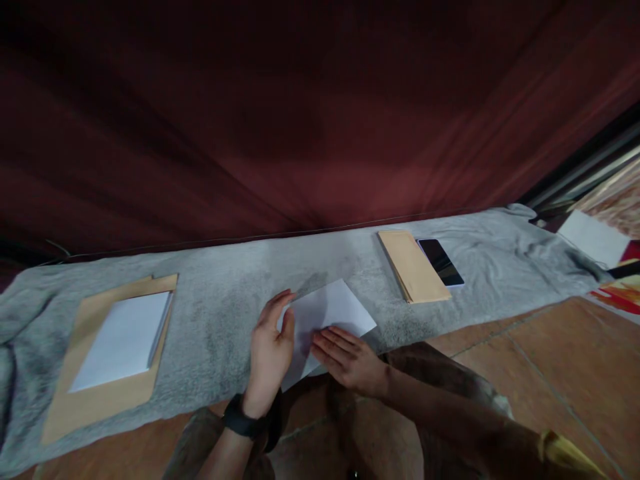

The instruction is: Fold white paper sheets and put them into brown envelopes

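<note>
A folded sheet of white paper lies slanted on the grey cloth in front of me. My right hand rests flat on its lower middle, fingers stretched out side by side. At the paper's left edge stands my left hand, on its side, with the thumb apart from the curved fingers and the fingertips near the upper left edge. A dark band circles my left wrist. Part of the paper's near side is hidden beneath my right hand.
To the left, a stack of white paper sits on brown envelopes. On the right are a pile of smaller brown envelopes and a dark-screened phone. The grey cloth ends at a dark red curtain behind and tiled floor in front.
</note>
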A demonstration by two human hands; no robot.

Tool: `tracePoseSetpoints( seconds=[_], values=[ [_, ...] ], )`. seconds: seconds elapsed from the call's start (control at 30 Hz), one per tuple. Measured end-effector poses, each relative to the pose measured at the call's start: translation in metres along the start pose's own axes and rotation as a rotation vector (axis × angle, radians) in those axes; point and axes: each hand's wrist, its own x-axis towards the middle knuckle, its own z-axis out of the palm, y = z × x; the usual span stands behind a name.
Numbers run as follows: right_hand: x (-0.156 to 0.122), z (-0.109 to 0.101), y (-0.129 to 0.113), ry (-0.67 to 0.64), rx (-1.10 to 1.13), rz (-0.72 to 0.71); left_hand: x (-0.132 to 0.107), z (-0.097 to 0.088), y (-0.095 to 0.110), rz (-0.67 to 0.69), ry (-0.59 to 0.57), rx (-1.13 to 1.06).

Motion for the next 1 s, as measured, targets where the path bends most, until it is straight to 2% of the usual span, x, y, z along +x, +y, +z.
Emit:
tracePoseSetpoints(
  seconds=[0.17, 0.27, 0.33, 0.43, 0.57, 0.67, 0.77, 0.83, 1.0],
  values=[
    [0.02, -0.037, 0.041, 0.126, -0.055, 0.104, 0.007, -0.007, -0.004, 0.045, 0.097, 0.016],
    [0.028, -0.053, 0.055, 0.206, -0.095, 0.2, 0.012, -0.017, 0.0, 0.081, 0.183, 0.042],
    [0.029, -0.049, 0.056, 0.204, -0.121, 0.222, 0.013, -0.022, 0.004, 0.096, 0.239, 0.084],
    [0.024, -0.024, 0.049, 0.124, -0.137, 0.239, 0.012, -0.022, 0.008, 0.127, 0.246, 0.146],
    [0.013, 0.013, 0.03, 0.009, -0.144, 0.28, 0.0, 0.001, 0.005, 0.148, 0.083, 0.185],
    [0.006, 0.024, 0.02, -0.083, -0.104, 0.295, -0.02, 0.029, 0.003, 0.194, -0.116, 0.266],
    [0.001, 0.021, 0.021, -0.171, 0.023, 0.291, -0.045, 0.05, 0.005, 0.235, -0.249, 0.391],
    [-0.003, 0.014, 0.025, -0.207, 0.104, 0.296, -0.06, 0.057, 0.006, 0.256, -0.306, 0.454],
    [-0.012, 0.003, 0.028, -0.257, 0.128, 0.294, -0.075, 0.055, 0.004, 0.336, -0.388, 0.547]
  ],
)
